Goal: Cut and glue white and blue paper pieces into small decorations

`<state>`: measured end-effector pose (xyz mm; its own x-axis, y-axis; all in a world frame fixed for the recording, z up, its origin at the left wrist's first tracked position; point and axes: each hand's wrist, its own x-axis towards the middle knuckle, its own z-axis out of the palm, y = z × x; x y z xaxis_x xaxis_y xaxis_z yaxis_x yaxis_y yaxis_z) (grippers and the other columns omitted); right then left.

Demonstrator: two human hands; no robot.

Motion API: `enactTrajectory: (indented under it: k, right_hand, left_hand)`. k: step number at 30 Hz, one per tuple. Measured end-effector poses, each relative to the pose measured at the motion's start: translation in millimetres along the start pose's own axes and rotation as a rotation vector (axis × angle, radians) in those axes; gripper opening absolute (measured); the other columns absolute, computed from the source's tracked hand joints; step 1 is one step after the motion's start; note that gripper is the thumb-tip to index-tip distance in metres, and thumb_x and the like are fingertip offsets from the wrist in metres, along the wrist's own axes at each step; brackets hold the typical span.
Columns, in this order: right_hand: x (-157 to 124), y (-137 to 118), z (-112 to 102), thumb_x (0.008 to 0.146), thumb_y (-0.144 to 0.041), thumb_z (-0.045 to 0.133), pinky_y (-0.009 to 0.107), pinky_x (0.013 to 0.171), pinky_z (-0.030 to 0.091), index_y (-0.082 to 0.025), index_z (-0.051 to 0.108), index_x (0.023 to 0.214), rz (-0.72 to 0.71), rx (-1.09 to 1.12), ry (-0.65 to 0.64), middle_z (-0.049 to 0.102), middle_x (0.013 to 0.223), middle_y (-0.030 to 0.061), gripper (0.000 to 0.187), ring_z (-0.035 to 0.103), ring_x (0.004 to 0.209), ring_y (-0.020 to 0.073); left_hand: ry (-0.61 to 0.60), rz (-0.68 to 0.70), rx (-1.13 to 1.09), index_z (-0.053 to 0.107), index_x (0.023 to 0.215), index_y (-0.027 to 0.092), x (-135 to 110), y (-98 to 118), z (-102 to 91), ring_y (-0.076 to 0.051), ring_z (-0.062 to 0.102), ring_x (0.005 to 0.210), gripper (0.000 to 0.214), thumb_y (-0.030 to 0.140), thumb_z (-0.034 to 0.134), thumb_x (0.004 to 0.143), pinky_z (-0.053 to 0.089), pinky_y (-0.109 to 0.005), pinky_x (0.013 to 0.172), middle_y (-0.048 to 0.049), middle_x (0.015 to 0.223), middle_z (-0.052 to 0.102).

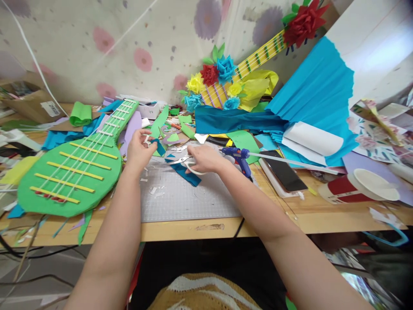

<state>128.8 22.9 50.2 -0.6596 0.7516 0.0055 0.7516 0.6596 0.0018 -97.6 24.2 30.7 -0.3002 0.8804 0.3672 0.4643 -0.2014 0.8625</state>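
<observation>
My left hand [140,148] is closed in a pinch over the back of the mat, with a small piece of blue crepe paper [158,147] at its fingertips. Something small and white shows between those fingers, too small to name. In my right hand [208,158] are metal scissors [179,160], their blades pointing left toward the other hand. Beneath the scissors a folded blue crepe paper strip [190,178] lies slantwise on the grey cutting mat [193,204]. White scraps [157,189] are scattered on the mat near the left forearm.
A green paper lute [74,172] lies at left. On the right are a blue glue gun [238,158], a phone [284,172] and a tipped paper cup [358,187]. Behind stand a flowered yellow instrument [222,92] and blue crepe paper [314,103]. Paper offcuts crowd the back.
</observation>
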Motion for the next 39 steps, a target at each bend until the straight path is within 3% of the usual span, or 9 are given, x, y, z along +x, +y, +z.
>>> enactTrajectory:
  k: [4,8,11,16,19,23,27,34,39]
  right_hand:
    - [-17.8,0.3,6.1,0.081,-0.05,0.042,0.029,0.065,0.038,-0.014,0.041,0.106,0.262,0.071,0.05,0.063,0.099,0.0133,0.043,0.059,0.087,0.0246]
    - [-34.6,1.0,17.3,0.083,-0.037,0.041,0.03,0.067,0.04,-0.011,0.04,0.107,0.537,0.07,0.063,0.061,0.1,0.0153,0.035,0.059,0.089,0.0249]
    - [-40.9,2.4,25.2,0.081,-0.034,0.044,0.031,0.071,0.042,-0.008,0.041,0.107,0.618,0.051,0.028,0.06,0.101,0.0178,0.037,0.058,0.092,0.0261]
    - [-44.4,5.8,26.2,0.079,-0.025,0.046,0.034,0.078,0.042,-0.005,0.047,0.105,0.582,0.048,0.035,0.058,0.103,0.0212,0.032,0.055,0.096,0.0281]
    - [-42.7,6.6,22.3,0.077,-0.022,0.046,0.037,0.083,0.04,-0.008,0.053,0.096,0.531,0.098,0.12,0.057,0.105,0.0211,0.024,0.051,0.103,0.0302]
    - [-33.3,2.9,26.1,0.08,-0.032,0.047,0.032,0.078,0.043,-0.016,0.049,0.104,0.487,0.511,0.301,0.062,0.101,0.0102,0.029,0.058,0.092,0.02]
    - [-26.4,2.9,38.7,0.075,-0.03,0.056,0.026,0.067,0.044,-0.02,0.045,0.105,0.485,0.813,0.268,0.066,0.083,0.0007,0.033,0.061,0.075,0.0135]
    - [-27.6,9.5,48.0,0.073,-0.023,0.056,0.025,0.066,0.043,-0.021,0.048,0.098,0.514,0.828,0.277,0.066,0.077,-0.002,0.027,0.061,0.074,0.0129]
    - [-36.8,14.1,33.3,0.073,-0.022,0.054,0.024,0.067,0.041,-0.019,0.055,0.089,0.532,0.733,0.262,0.066,0.084,0.001,0.016,0.059,0.075,0.0123]
  left_hand:
    - [0.188,-0.091,-0.216,0.049,0.089,0.019,1.9,0.1,10.8,-0.007,0.051,0.059,0.035,0.016,0.063,0.058,0.039,-0.019,0.055,0.0008,0.078,0.058]
    - [0.049,-0.24,-0.42,0.051,0.083,0.019,-11.8,13.5,34.2,-0.009,0.053,0.06,0.03,0.016,0.063,0.056,0.039,-0.02,0.054,0.0022,0.069,0.055]
    - [-0.069,-0.296,-0.461,0.051,0.082,0.019,-29.1,22.9,54.7,-0.008,0.05,0.056,0.029,0.016,0.063,0.055,0.037,-0.02,0.05,0.003,0.066,0.053]
    - [-0.228,-0.34,-0.352,0.05,0.085,0.018,-50.3,21.5,78.0,-0.008,0.05,0.057,0.031,0.02,0.064,0.057,0.036,-0.02,0.05,0.0027,0.068,0.055]
    - [-0.262,-0.346,-0.278,0.049,0.088,0.018,-54.9,17.3,84.2,-0.01,0.053,0.06,0.035,0.021,0.065,0.058,0.038,-0.021,0.053,0.0013,0.072,0.058]
    - [-0.32,-0.324,-0.262,0.048,0.092,0.019,-57.8,17.9,88.0,-0.011,0.055,0.06,0.039,0.022,0.066,0.058,0.038,-0.022,0.052,0.0008,0.072,0.06]
    - [-0.333,-0.33,-0.225,0.05,0.089,0.019,-59.7,22.1,88.3,-0.012,0.055,0.056,0.037,0.022,0.069,0.057,0.038,-0.023,0.052,0.001,0.066,0.061]
    - [-0.326,-0.278,-0.098,0.054,0.087,0.019,-57.8,22.0,84.9,-0.014,0.057,0.058,0.031,0.026,0.068,0.06,0.041,-0.026,0.055,0.0013,0.061,0.061]
    - [-0.241,-0.214,0.019,0.053,0.093,0.02,-50.9,12.2,81.2,-0.018,0.061,0.067,0.032,0.026,0.065,0.063,0.043,-0.029,0.064,-0.0006,0.069,0.065]
